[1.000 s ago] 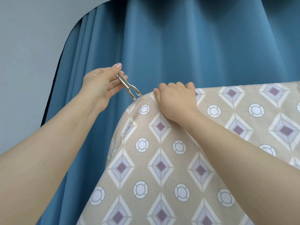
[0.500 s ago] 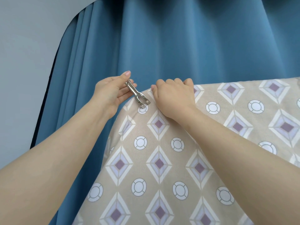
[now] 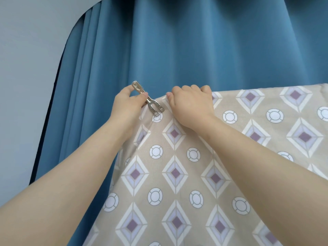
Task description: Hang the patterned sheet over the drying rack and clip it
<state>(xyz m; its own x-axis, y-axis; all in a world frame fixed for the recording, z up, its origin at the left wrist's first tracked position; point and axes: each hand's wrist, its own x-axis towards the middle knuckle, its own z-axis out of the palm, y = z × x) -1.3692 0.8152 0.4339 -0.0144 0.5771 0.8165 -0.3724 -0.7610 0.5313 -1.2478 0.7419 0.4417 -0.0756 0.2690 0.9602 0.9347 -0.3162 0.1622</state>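
Blue curtain (image 3: 195, 50) behind, left hand (image 3: 126, 103) pinching metal clip (image 3: 148, 98), right hand (image 3: 192, 103) gripping patterned sheet (image 3: 177, 174) top edge

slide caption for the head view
Left hand holds a metal clip on the patterned sheet; right hand grips its top edge.

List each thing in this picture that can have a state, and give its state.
patterned sheet, draped over a hidden edge, hanging smooth.
metal clip, forked end on the sheet's top corner.
left hand, pinches the clip.
right hand, grips the sheet's top edge.
curtain, drawn shut.
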